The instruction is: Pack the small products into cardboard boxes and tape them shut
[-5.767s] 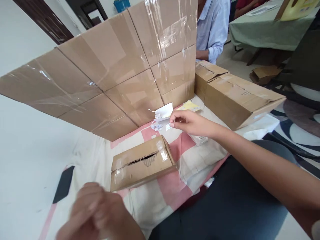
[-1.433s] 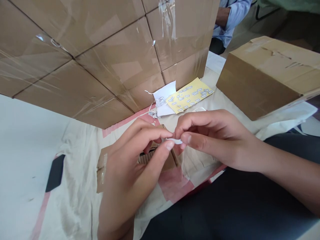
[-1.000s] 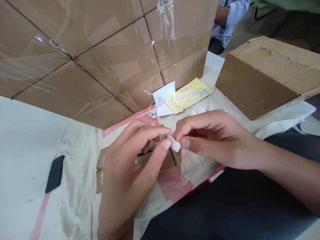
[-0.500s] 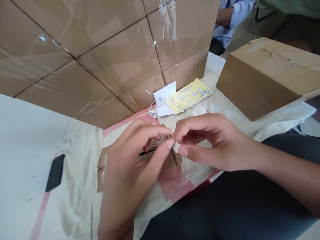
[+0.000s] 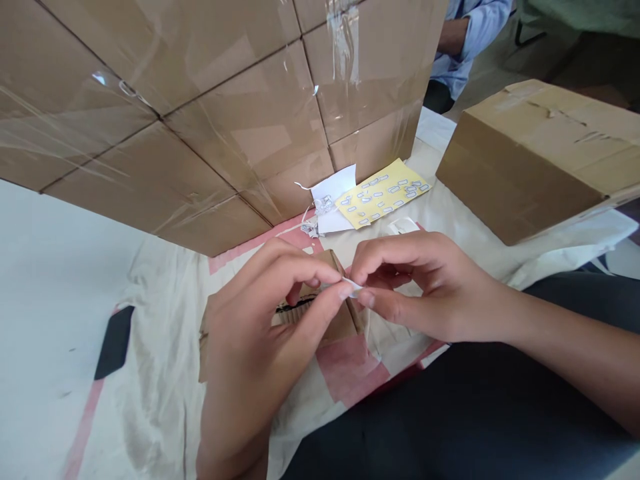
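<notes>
Between my two hands is a small white strip (image 5: 353, 285), like a bit of paper or a sticker; its exact kind is too small to make out. My left hand (image 5: 270, 327) pinches its left end between thumb and forefinger. The thumb and forefinger of my right hand (image 5: 417, 287) are closed at its other end. Below the hands lies a small cardboard box (image 5: 343, 323), partly hidden by my left hand. Just beyond them rests a yellow sheet (image 5: 375, 200) dotted with small pale labels, overlapping a white sheet (image 5: 337, 183) with crumpled clear scraps on it.
A tall stack of taped cardboard boxes (image 5: 215, 113) stands at the back left. At the right is a closed carton (image 5: 525, 167). A dark flat object (image 5: 114, 343) lies on the cloth (image 5: 155, 347) at left. Another person's sleeve (image 5: 483, 30) shows behind the stack.
My left thumb and forefinger have closed on the white strip, which now shows stretched between both hands. The view has shifted slightly.
</notes>
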Demonstrator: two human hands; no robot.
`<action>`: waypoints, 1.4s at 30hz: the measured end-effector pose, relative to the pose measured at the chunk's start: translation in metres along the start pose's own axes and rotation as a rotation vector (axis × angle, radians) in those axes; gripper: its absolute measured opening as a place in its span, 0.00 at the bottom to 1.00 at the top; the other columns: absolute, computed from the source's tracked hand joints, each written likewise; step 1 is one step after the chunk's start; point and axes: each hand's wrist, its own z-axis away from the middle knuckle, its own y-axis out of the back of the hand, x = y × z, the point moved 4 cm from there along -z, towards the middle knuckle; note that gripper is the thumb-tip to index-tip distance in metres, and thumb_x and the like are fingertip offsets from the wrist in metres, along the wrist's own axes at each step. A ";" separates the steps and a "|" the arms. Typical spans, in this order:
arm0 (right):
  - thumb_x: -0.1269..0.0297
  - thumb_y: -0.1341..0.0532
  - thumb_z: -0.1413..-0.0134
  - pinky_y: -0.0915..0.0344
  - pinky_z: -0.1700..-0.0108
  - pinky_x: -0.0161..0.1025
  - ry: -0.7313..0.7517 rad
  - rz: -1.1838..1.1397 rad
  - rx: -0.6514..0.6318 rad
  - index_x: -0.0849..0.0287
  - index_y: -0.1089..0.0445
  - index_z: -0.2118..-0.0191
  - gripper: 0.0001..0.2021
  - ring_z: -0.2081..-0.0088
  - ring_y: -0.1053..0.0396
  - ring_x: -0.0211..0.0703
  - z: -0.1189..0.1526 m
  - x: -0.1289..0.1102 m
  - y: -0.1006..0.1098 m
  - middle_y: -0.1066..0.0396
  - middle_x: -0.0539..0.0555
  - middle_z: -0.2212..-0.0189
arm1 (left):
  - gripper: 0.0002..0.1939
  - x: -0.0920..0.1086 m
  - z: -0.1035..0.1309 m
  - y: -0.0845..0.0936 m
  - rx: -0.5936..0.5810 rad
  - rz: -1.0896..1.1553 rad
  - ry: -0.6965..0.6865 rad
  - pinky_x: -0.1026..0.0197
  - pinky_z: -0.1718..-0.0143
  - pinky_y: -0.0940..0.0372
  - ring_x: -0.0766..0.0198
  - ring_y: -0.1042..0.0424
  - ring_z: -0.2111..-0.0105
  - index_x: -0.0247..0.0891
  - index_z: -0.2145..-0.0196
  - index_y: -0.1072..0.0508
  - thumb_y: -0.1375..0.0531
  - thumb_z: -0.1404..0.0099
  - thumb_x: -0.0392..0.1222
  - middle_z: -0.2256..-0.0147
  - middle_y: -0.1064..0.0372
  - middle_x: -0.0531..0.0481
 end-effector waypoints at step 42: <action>0.68 0.38 0.37 0.43 0.76 0.31 -0.013 0.005 0.020 0.60 0.29 0.69 0.07 0.75 0.40 0.32 0.004 -0.006 0.000 0.31 0.49 0.74 | 0.03 0.005 0.005 -0.002 -0.003 -0.199 -0.194 0.56 0.71 0.30 0.62 0.24 0.69 0.55 0.61 0.23 0.36 0.31 0.45 0.68 0.26 0.55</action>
